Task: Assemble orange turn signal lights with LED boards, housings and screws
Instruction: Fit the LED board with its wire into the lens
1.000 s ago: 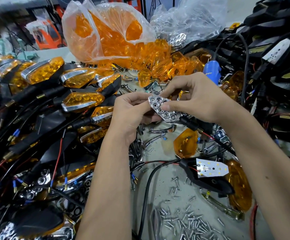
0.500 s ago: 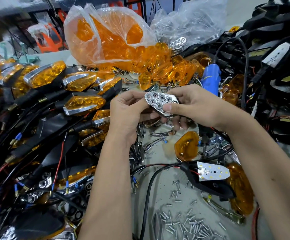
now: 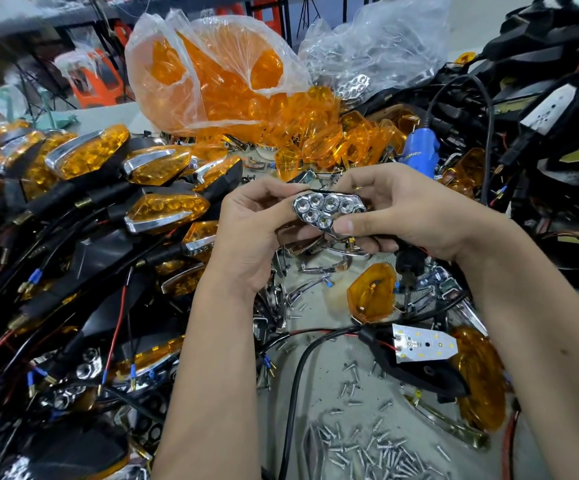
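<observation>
Hands meet at frame centre over the cluttered bench, left hand [image 3: 246, 233] and right hand [image 3: 409, 216] both pinching a chrome, cup-studded plastic reflector [image 3: 327, 211] face-up, apparently to seat it squarely, while loose silver screws [image 3: 378, 448] wait at 5 o'clock.

Both forearms reach forward, left hand [image 3: 246, 233] and right hand [image 3: 409, 213] meeting, fingers [image 3: 346, 226] curled in a pinch.

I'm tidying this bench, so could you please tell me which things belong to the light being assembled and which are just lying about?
In hand:
- chrome reflector, pinched by left hand and right hand
- LED board on its black housing
- loose screws
- single orange lens

Lying about:
- finished lights
- bag of lenses
- blue tool
</observation>
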